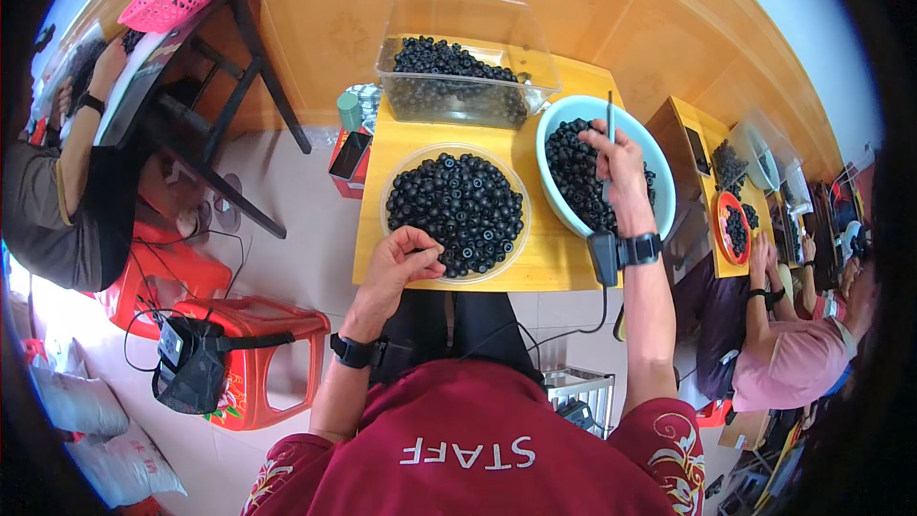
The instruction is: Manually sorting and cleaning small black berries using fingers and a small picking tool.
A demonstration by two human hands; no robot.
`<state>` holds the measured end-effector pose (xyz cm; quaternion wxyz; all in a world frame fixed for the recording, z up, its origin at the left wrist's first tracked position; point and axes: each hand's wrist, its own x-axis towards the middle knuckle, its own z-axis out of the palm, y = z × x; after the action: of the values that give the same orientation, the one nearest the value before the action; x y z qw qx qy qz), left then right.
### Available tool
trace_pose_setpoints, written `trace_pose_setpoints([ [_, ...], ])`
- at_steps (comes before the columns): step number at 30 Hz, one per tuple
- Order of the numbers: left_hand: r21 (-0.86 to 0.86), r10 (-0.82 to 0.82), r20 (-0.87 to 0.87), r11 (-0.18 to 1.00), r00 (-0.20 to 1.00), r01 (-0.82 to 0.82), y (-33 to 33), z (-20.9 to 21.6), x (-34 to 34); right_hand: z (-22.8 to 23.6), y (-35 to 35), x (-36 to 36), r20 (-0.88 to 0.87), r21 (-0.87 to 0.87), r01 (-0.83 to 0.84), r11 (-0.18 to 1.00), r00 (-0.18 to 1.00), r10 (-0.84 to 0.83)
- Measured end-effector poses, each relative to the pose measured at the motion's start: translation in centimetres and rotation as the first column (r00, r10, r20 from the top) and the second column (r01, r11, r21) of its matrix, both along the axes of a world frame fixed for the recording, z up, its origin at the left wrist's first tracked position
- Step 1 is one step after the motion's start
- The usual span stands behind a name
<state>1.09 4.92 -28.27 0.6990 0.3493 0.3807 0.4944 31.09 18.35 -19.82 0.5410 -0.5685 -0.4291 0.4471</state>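
A round clear plate [384, 193] heaped with small black ring-like parts [457, 210] lies on the yellow table. At its near left rim is my left hand [401, 266], thumb and forefinger pinched together over the parts; what they hold, if anything, is hidden. A light-blue basin [666, 193] to the right holds more black parts [576, 167]. Over that basin my right hand [619, 164] grips a thin grey rod-like tool [610, 119], which sticks out above and below the fingers. Its exact kind cannot be made out.
A clear plastic bin [468, 100] with black parts stands at the table's far side. Left of the table are a phone [351, 155] on a red box and a green-lidded container [350, 111]. Red stools [277, 363] stand at left; people work at tables on both sides.
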Motion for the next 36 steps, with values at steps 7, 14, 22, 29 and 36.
trace_pose_setpoints([
  [7,0.068,0.104,-0.254,0.994,0.962,-0.089,2.0,0.4,-0.2,0.3,-4.8,-2.3,-0.014,0.071,0.003,0.997,1.000,-0.002],
  [14,0.588,0.493,-0.672,0.809,0.553,-0.006,6.0,0.1,3.3,-4.1,-12.6,-3.6,-0.001,-0.047,-0.068,0.997,0.998,0.068],
  [22,0.595,0.521,-0.783,0.786,0.339,0.168,6.5,-1.0,4.7,-6.7,-15.7,-4.1,-0.070,-0.082,-0.035,0.996,0.997,0.030],
  [29,0.596,0.495,-0.759,0.790,0.423,0.144,6.3,-0.6,3.7,-8.1,-16.3,-4.3,-0.035,0.002,-0.028,1.000,0.999,0.028],
  [36,0.007,-0.038,0.246,0.999,0.969,0.038,2.1,3.1,2.8,-5.8,-17.1,-5.5,0.037,-0.002,-0.111,0.994,0.993,0.112],
])
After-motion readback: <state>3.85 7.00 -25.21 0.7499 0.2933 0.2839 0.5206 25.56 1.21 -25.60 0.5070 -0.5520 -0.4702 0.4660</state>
